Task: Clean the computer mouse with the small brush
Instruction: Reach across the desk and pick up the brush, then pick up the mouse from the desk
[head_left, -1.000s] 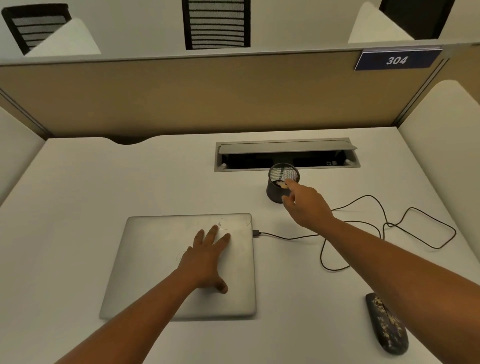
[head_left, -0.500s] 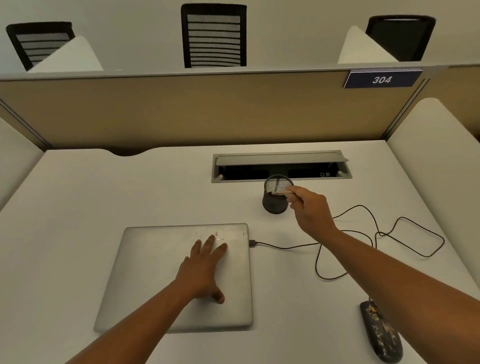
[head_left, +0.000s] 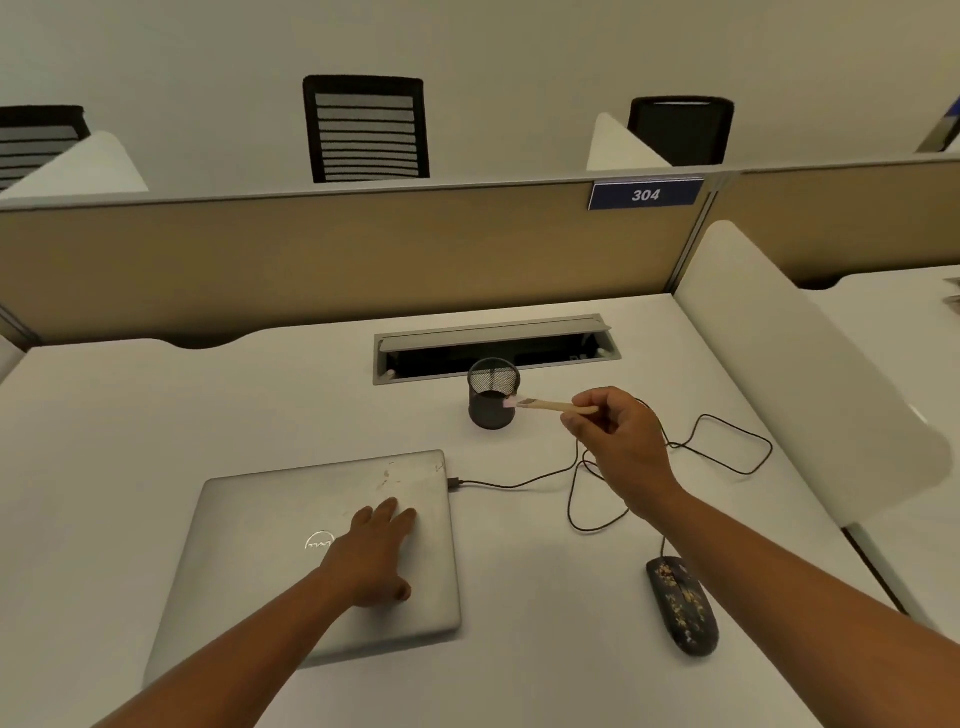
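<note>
Wooden brush (head_left: 551, 405) now out of the mesh cup (head_left: 492, 393), pinched in right hand (head_left: 618, 439). Left hand (head_left: 375, 551) flat on laptop (head_left: 291, 525). Speckled mouse (head_left: 681, 604) waits on worktop (head_left: 130, 415), unbrushed.

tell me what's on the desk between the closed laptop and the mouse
In the head view, only bare white desk lies between the laptop and the mouse; the black cable loops farther back.

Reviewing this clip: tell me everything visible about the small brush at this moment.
The small brush has a pale wooden handle, a darker band near the head and a short pinkish tip. It lies nearly level in the air, tip pointing left, just in front of the black mesh cup, clear of the desk. The right hand pinches the handle's rear end; nothing else visibly touches it.
</note>
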